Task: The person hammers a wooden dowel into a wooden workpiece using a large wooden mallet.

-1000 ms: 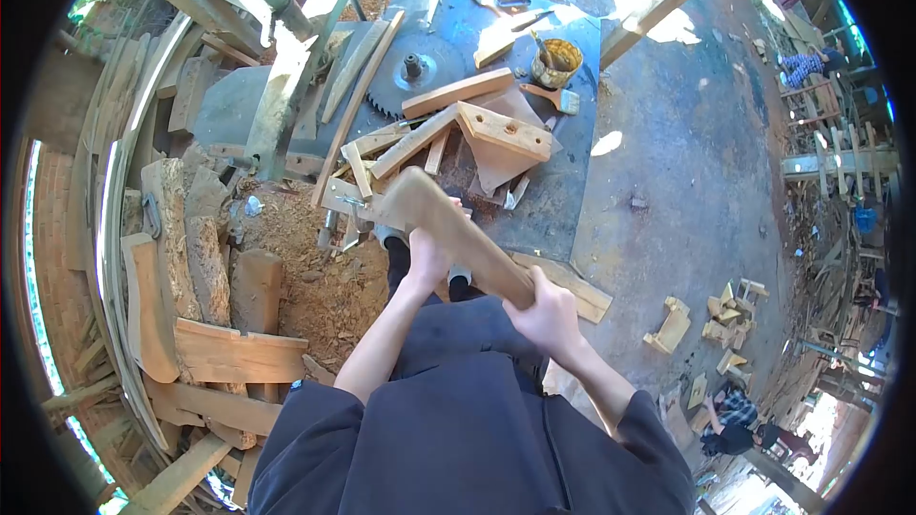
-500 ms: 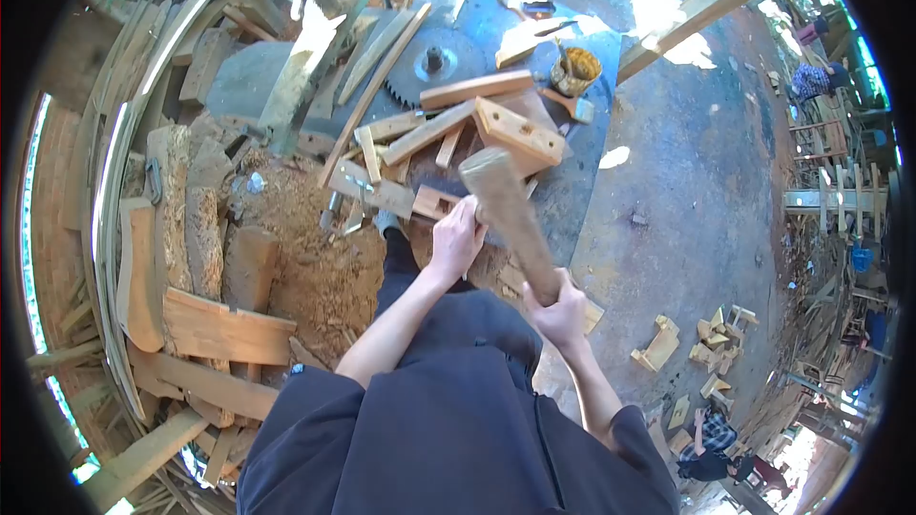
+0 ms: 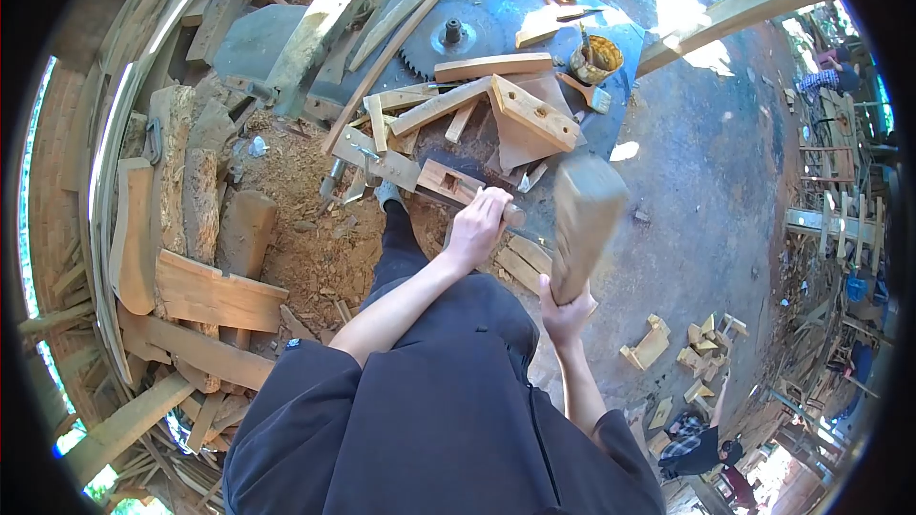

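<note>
My right hand (image 3: 565, 310) grips the lower end of a thick wooden mallet (image 3: 584, 215), its head raised and slightly blurred. My left hand (image 3: 480, 227) is closed around a chisel; only the butt of its wooden handle (image 3: 515, 216) shows at the fingers' right side, and the blade is hidden. Just beyond the left hand lies a wooden block (image 3: 447, 181) with a rectangular slot cut in it. The mallet head is apart from the chisel handle, up and to its right.
A blue metal table holds a circular saw blade (image 3: 451, 46), a drilled wooden piece (image 3: 534, 119), a can (image 3: 596, 59) and a brush (image 3: 584, 92). Boards (image 3: 219, 291) pile up at left. Wooden offcuts (image 3: 706, 343) lie on the floor at right, near another person (image 3: 701, 448).
The mallet has swung to the right and stands more upright. My left hand appears slightly right and lower, exposing more of the slotted block. The view has shifted a little.
</note>
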Action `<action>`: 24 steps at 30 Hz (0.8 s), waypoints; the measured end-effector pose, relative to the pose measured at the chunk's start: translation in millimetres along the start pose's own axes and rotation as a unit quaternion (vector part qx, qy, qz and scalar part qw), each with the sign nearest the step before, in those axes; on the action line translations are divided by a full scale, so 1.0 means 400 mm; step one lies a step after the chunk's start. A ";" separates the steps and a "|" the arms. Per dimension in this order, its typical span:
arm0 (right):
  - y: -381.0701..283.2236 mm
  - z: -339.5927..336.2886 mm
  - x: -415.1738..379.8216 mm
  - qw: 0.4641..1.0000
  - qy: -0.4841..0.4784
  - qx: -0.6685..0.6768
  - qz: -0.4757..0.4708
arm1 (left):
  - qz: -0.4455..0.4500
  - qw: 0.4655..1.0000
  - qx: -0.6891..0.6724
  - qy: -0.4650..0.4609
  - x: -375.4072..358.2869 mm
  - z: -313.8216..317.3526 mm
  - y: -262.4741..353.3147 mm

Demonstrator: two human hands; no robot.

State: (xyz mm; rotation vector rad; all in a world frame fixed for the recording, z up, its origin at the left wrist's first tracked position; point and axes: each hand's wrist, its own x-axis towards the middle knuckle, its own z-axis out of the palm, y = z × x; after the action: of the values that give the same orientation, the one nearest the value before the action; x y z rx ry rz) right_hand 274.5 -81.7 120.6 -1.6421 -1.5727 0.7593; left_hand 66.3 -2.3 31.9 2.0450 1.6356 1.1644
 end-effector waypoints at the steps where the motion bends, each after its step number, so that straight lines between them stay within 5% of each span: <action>1: 0.031 0.011 -0.024 0.998 0.011 0.046 -0.029 | 0.012 1.000 0.009 -0.006 -0.011 0.002 0.007; 4: 0.095 0.024 -0.054 0.999 -0.021 0.045 -0.020 | -0.025 0.999 0.020 0.015 -0.012 0.006 0.014; 6: 0.117 0.028 -0.060 0.982 -0.141 -0.060 0.115 | -0.038 0.999 0.015 0.024 0.001 -0.005 -0.010; 8: 0.122 0.040 -0.067 0.991 -0.106 -0.015 0.084 | -0.048 0.998 0.009 0.030 0.003 -0.028 -0.032; 12: 0.092 0.017 -0.038 0.996 -0.060 0.037 0.062 | -0.248 0.947 -0.173 0.106 -0.014 -0.111 -0.071; 16: 0.077 0.012 0.022 0.994 -0.080 -0.010 0.079 | -0.277 0.912 -0.234 0.192 -0.032 -0.180 -0.169; 24: 0.148 0.051 0.061 0.956 -0.180 -0.176 0.154 | -0.277 0.904 -0.291 0.147 -0.039 -0.213 -0.174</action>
State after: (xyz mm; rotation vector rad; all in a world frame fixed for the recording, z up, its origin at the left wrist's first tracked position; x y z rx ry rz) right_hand 293.1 -54.8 62.1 -2.1383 -1.8024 1.0330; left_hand -43.8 -16.3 34.8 0.9889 1.5720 1.5331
